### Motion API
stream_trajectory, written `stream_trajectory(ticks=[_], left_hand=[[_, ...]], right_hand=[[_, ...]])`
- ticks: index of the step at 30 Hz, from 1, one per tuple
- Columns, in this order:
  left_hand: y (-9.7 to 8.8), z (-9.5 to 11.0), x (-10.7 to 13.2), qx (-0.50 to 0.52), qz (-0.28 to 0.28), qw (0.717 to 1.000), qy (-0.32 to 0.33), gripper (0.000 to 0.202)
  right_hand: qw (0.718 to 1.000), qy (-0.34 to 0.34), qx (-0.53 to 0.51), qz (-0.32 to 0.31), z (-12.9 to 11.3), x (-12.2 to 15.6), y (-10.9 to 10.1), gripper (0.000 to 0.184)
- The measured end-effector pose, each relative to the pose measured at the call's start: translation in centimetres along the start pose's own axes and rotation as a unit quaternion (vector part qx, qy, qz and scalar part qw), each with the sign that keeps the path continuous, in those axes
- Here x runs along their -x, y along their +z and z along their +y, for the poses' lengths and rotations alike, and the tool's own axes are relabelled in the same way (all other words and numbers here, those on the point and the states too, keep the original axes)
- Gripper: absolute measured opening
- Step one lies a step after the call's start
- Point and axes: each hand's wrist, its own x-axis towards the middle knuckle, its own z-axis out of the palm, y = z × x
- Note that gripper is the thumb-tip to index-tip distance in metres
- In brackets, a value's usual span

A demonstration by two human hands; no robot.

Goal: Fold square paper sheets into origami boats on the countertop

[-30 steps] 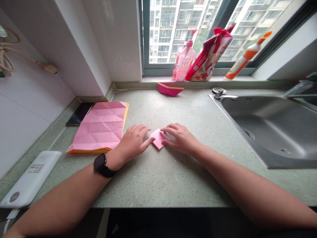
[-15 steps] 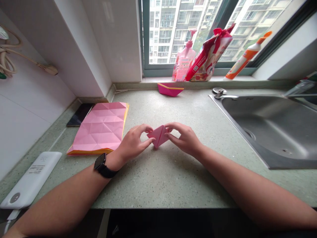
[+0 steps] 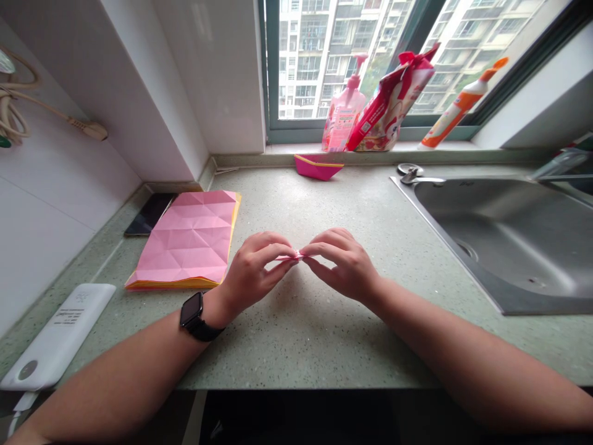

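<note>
1. Two hands on it: our left hand (image 3: 252, 272) and right hand (image 3: 341, 264), both closed, pinching the folded pink paper (image 3: 288, 257) between them.
2. Paper sits edge-on above the worktop (image 3: 296, 346); creased pink sheet (image 3: 185, 238) lies left.

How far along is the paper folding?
Looks done: a pink paper boat with a yellow edge sits at the back of the counter. In hand: a small folded pink paper, pinched between the left hand and right hand. Left: a creased pink sheet lies open and flat beside the left hand, not folded up.
</note>
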Motion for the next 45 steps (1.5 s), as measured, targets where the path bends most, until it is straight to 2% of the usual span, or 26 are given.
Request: stream_trajectory(ticks=[7,12,19,29,33,37,40,45], left_hand=[[0.2,-0.4,0.0,0.02,-0.003,1.0,-0.016,0.001],[0.0,-1.1,-0.3,0.06,0.016,0.997,-0.05,0.004],[-0.7,-1.3,-0.3,0.059,0.019,0.995,-0.08,0.005],[-1.4,-2.3,-0.1,0.033,-0.002,0.991,-0.129,0.004],[-1.9,-2.6,-0.1,0.011,-0.015,0.989,-0.145,0.004],[-2.3,-2.9,-0.3,-0.009,-0.036,0.989,-0.143,0.004],[-2.6,-2.9,-0.4,-0.018,-0.057,0.991,-0.122,0.006],[-3.0,-2.1,-0.4,-0.073,-0.1,0.991,-0.058,0.028]], right_hand=[[1.0,-0.01,-0.012,0.012,0.0,-0.1,0.1,0.003],[0.999,0.017,-0.022,0.037,0.3,0.0,0.2,0.006],[0.996,0.055,-0.039,0.052,0.8,0.2,-0.1,0.006],[0.995,0.088,-0.036,0.012,2.9,0.8,-0.7,0.01],[0.997,0.065,-0.03,-0.013,4.1,1.1,-0.8,0.01],[0.996,0.015,-0.025,-0.079,5.0,1.1,-1.3,0.013],[0.994,-0.013,-0.024,-0.104,5.1,0.8,-1.7,0.013],[0.993,-0.045,-0.018,-0.105,4.3,0.5,-2.1,0.013]])
